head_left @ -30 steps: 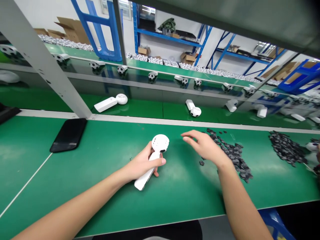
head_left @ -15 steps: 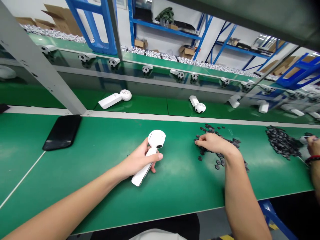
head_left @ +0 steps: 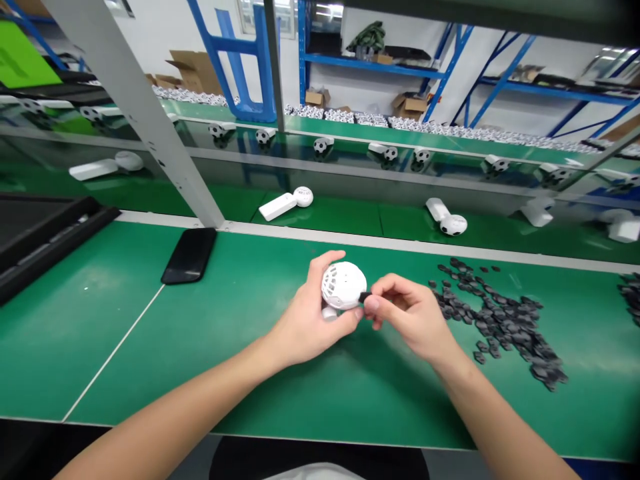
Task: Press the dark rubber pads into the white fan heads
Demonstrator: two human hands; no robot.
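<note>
My left hand is closed around a white ball-headed device with slots in its rounded head, held above the green table. Most of its handle is hidden behind the hand. Between the thumb and fingers of my right hand is a small black piece, right at the head's right edge; whether it is seated there I cannot tell. A loose spread of small flat black pieces lies on the table to the right of my right hand.
Beyond the table's white edge strip, similar white devices lie on a green belt. A black phone-like slab rests at left near a slanted metal post. More black pieces sit at the far right.
My right hand has come left from the pile to the device with a black piece. My left hand has turned the device so its head faces up. The view has swung left.
</note>
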